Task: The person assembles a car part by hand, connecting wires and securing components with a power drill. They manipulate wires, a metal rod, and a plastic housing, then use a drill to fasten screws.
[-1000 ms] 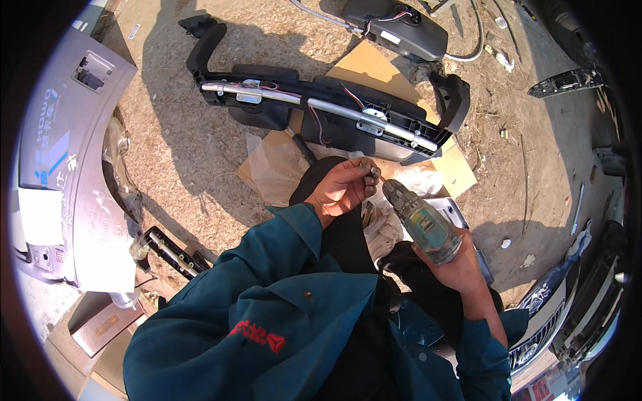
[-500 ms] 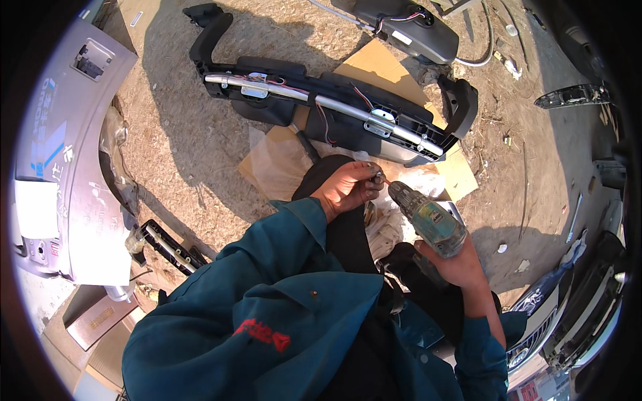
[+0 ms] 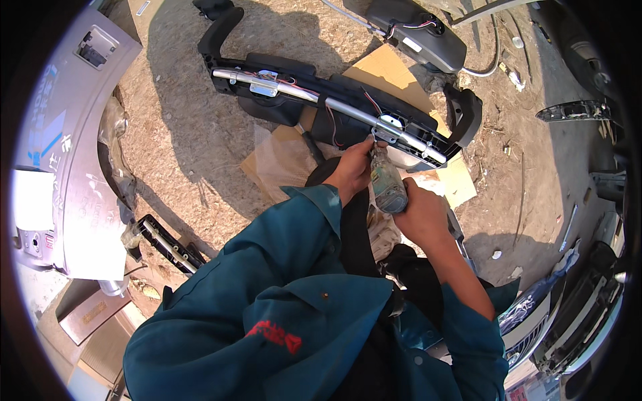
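Observation:
My right hand [image 3: 422, 212] is wrapped round the handle of a worn green cordless drill [image 3: 385, 179]. Its nose points away from me at a pale metal bracket [image 3: 386, 127] on a silver tube [image 3: 348, 110]. The tube runs along a long black assembly [image 3: 294, 70] with curved end arms and loose wires, which looks like a vehicle mirror unit. My left hand [image 3: 353, 168] is closed beside the drill's nose, its fingertips at the bracket's near edge. Whatever those fingers pinch is hidden, and so is the drill's tip.
Cardboard [image 3: 388, 73] and clear plastic film [image 3: 277, 150] lie under the assembly on dirt ground. A second black housing [image 3: 418, 37] with a cable lies beyond. A pale vehicle panel [image 3: 80, 167] stands left, a slim black part [image 3: 167, 244] near it. Bumper and grille parts [image 3: 528, 334] are at lower right.
The drill has swung left and forward, from in front of my lap to the bracket. My left hand has moved slightly right and forward with it, from holding a small dark piece at the drill's tip.

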### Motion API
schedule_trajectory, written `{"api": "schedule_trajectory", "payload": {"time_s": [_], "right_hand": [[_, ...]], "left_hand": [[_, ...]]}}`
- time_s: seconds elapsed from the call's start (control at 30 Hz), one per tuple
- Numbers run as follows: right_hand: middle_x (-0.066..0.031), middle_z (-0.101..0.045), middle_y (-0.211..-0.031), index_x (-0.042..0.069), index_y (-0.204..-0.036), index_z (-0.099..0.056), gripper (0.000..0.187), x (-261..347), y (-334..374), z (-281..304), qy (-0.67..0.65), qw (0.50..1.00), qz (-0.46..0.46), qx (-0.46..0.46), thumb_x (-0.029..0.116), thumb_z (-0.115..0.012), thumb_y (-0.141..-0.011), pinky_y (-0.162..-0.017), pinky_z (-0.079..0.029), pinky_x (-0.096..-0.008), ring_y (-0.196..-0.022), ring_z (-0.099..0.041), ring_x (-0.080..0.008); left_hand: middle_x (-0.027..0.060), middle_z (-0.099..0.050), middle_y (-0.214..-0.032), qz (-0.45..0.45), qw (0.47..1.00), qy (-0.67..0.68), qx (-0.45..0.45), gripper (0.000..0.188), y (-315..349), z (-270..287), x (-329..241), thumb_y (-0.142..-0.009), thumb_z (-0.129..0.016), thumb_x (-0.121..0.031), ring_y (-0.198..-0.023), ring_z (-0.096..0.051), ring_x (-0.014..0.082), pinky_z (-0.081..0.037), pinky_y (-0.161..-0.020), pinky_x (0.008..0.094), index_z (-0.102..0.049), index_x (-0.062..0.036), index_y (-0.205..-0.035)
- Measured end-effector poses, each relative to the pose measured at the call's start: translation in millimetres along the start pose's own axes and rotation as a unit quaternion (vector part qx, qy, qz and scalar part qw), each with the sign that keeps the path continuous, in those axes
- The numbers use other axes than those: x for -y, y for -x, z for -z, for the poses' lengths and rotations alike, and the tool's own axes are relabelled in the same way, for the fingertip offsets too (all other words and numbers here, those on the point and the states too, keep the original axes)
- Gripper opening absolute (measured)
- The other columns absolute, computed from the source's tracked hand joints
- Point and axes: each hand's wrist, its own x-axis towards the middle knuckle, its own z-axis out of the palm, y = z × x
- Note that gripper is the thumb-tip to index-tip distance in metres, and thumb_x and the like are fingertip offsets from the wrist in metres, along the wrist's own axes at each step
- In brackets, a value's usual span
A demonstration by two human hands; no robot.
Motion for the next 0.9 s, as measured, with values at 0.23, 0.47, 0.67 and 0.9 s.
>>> {"api": "schedule_trajectory", "payload": {"time_s": [0.23,0.47,0.67,0.9], "right_hand": [[-0.021,-0.081,-0.1,0.005,-0.123,-0.069,0.044,5.3,3.4,-2.2,0.067,0.998,-0.006,0.006,0.03,-0.081,-0.088,-0.084,-0.062,-0.0545,-0.094,-0.079,-0.0433],[-0.0212,-0.081,-0.1,0.004,-0.121,-0.068,0.04,2.0,-2.1,2.9,0.024,1.0,0.002,0.001,0.027,-0.078,-0.089,-0.084,-0.062,-0.0541,-0.093,-0.079,-0.0435],[-0.0215,-0.081,-0.1,0.004,-0.12,-0.068,0.04,2.0,0.7,3.3,0.03,1.0,-0.004,0.0,0.028,-0.078,-0.089,-0.084,-0.062,-0.0537,-0.093,-0.08,-0.0426],[-0.0213,-0.081,-0.101,0.004,-0.121,-0.067,0.042,-3.5,14.8,6.2,0.029,0.999,-0.027,0.018,0.029,-0.079,-0.089,-0.085,-0.063,-0.0541,-0.095,-0.08,-0.0421]], "left_hand": [[0.0129,-0.073,-0.108,0.002,0.998,-0.065,-0.003,0.043,5.6,-6.4,-3.5,-0.122,-0.043,-0.03,-0.095,-0.072,0.0271,-0.061,-0.09,0.0442,-0.073,0.0,-0.126],[0.0136,-0.075,-0.11,-0.016,0.996,-0.09,0.02,0.041,-0.8,-4.4,-6.1,-0.121,-0.043,-0.028,-0.097,-0.073,0.0274,-0.062,-0.09,0.0441,-0.073,-0.0005,-0.13],[0.0062,-0.071,-0.104,-0.001,0.996,-0.089,0.008,0.043,9.7,-18.0,-8.2,-0.121,-0.047,-0.032,-0.093,-0.068,0.0209,-0.059,-0.088,0.0386,-0.076,-0.002,-0.131],[0.0046,-0.069,-0.1,-0.008,0.987,-0.162,0.025,0.042,13.7,-21.4,-2.2,-0.12,-0.047,-0.03,-0.088,-0.067,0.0174,-0.058,-0.082,0.0367,-0.076,-0.0009,-0.131]]}}
